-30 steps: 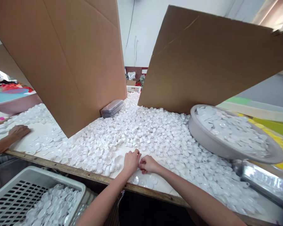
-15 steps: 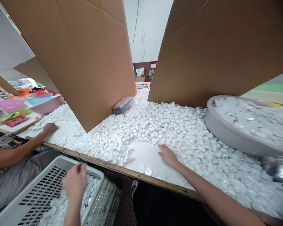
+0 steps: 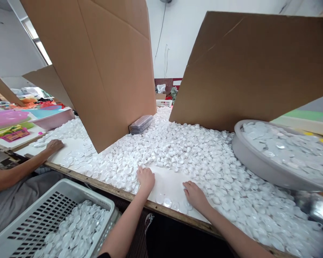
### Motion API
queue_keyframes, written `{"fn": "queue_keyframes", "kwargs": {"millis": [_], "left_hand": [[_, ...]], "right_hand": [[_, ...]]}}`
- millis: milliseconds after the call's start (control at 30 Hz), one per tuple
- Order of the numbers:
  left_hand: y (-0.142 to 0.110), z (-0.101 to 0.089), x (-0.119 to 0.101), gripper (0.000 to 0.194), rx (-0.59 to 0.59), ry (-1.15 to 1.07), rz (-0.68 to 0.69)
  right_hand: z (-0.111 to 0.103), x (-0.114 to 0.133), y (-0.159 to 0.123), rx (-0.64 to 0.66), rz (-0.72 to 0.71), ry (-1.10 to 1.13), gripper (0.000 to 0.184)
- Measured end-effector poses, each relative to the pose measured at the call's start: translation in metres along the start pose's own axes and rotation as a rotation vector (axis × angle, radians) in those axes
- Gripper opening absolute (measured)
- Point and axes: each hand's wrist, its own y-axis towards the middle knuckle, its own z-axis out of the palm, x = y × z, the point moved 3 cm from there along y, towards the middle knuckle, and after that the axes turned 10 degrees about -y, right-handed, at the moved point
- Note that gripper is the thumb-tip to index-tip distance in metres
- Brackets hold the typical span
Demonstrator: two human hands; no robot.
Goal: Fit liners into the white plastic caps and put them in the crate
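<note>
A broad heap of small round white plastic caps (image 3: pixel 210 154) covers the table. Within it is a bare patch of white board (image 3: pixel 168 181), where several flat clear discs (image 3: pixel 167 202) lie near the front edge. My left hand (image 3: pixel 146 178) rests at the left border of that patch, fingers stretched out and touching the caps. On the opposite border lies my right hand (image 3: pixel 195 194), its fingers apart and slightly bent at the board; nothing shows in it. Below the table edge on the left stands a grey plastic crate (image 3: pixel 24 224), partly filled with white caps.
Two cardboard sheets (image 3: pixel 118 71) stand upright on the heap, with a clear plastic box (image 3: pixel 141 124) beside the left one. To the right, a grey basin (image 3: pixel 254 161) holds more discs. A co-worker's hand (image 3: pixel 54 146) rests on the table at the left.
My left hand has moved from above the crate up and right to the caps on the table. My right hand stays near the same spot. The camera view has tilted up slightly.
</note>
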Motion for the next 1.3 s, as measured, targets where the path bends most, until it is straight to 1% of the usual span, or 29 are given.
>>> {"fn": "queue_keyframes", "kwargs": {"millis": [67,100,167,233,300,333,367,433,500,533,600,633,667,700,767,800,867,900,967,1067,1133,1167,1233,1300], "left_hand": [[-0.002,0.003,-0.010,0.029,-0.006,-0.143,0.047],[-0.002,0.005,-0.017,0.027,0.015,-0.234,0.088],[-0.005,0.015,-0.033,0.025,0.098,-0.443,0.197],[-0.010,0.028,-0.046,0.028,0.200,-0.615,0.281],[-0.018,0.041,-0.053,0.032,0.254,-0.687,0.312],[-0.021,0.046,-0.054,0.032,0.264,-0.693,0.320],[-0.025,0.050,-0.054,0.033,0.266,-0.692,0.327],[-0.029,0.054,-0.053,0.036,0.269,-0.706,0.330],[-0.030,0.055,-0.051,0.044,0.281,-0.742,0.312],[-0.030,0.054,-0.051,0.048,0.283,-0.760,0.301],[-0.028,0.054,-0.050,0.052,0.284,-0.779,0.280],[-0.028,0.054,-0.050,0.052,0.286,-0.781,0.272],[-0.027,0.054,-0.050,0.053,0.290,-0.781,0.265],[-0.027,0.054,-0.050,0.053,0.292,-0.782,0.260],[-0.027,0.055,-0.049,0.053,0.290,-0.787,0.251],[-0.027,0.055,-0.049,0.053,0.287,-0.791,0.247],[-0.027,0.056,-0.049,0.055,0.285,-0.798,0.237],[-0.027,0.056,-0.048,0.055,0.289,-0.801,0.234],[-0.027,0.056,-0.048,0.055,0.298,-0.812,0.233],[-0.026,0.057,-0.049,0.056,0.298,-0.809,0.229],[-0.027,0.057,-0.050,0.057,0.285,-0.799,0.230],[-0.027,0.056,-0.050,0.057,0.277,-0.802,0.234],[-0.029,0.054,-0.050,0.055,0.278,-0.826,0.249],[-0.031,0.049,-0.050,0.053,0.316,-0.861,0.279]], "right_hand": [[-0.002,0.002,-0.001,-0.016,-0.001,0.016,0.025],[-0.003,0.002,0.000,-0.020,0.012,0.024,0.025],[-0.006,0.001,0.004,-0.033,0.055,0.045,0.025],[-0.009,-0.003,0.009,-0.059,0.118,0.086,0.024],[-0.011,-0.010,0.015,-0.092,0.190,0.175,0.024],[-0.012,-0.014,0.017,-0.088,0.234,0.251,0.024],[-0.011,-0.017,0.020,-0.061,0.288,0.350,0.024],[-0.007,-0.017,0.026,0.049,0.388,0.594,0.021],[-0.003,-0.008,0.032,0.178,0.438,0.808,0.019],[-0.002,-0.002,0.035,0.228,0.441,0.874,0.018],[-0.001,0.008,0.041,0.271,0.425,0.918,0.015],[-0.002,0.012,0.043,0.249,0.408,0.902,0.014],[-0.004,0.014,0.045,0.190,0.372,0.864,0.012],[-0.006,0.015,0.047,0.105,0.308,0.807,0.011],[-0.013,0.017,0.046,-0.049,0.116,0.659,0.007],[-0.015,0.018,0.043,-0.084,0.020,0.590,0.007],[-0.017,0.019,0.036,-0.075,-0.108,0.510,0.010],[-0.017,0.019,0.033,-0.060,-0.135,0.503,0.011],[-0.017,0.018,0.028,-0.054,-0.144,0.530,0.010],[-0.013,0.015,0.031,-0.051,-0.090,0.593,0.011],[-0.006,0.012,0.038,-0.017,0.006,0.643,0.012],[-0.003,0.010,0.042,0.026,0.066,0.674,0.017],[0.005,0.007,0.050,0.175,0.201,0.758,0.024],[0.009,0.007,0.055,0.371,0.326,0.853,0.021]]}}
